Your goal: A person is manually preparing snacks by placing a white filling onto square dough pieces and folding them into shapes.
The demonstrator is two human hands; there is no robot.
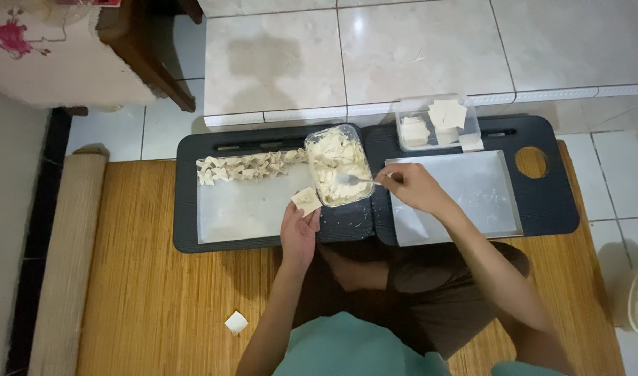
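Observation:
My left hand (298,233) holds a small square dough wrapper (307,200) flat on its fingers, just left of a clear plastic tub of pale filling (337,166). With my right hand (413,186) I grip a metal spoon (353,179) whose bowl dips into the filling. A row of folded dumplings (246,166) lies along the far edge of the left metal tray (242,212). Both trays rest on black lap tables (548,202).
A clear box of stacked square wrappers (436,122) stands at the back right. The right metal tray (482,191) is bare. One loose wrapper (236,322) lies on the woven mat (159,292). Tiled floor and a raised step lie beyond; a rolled mat (68,264) is at left.

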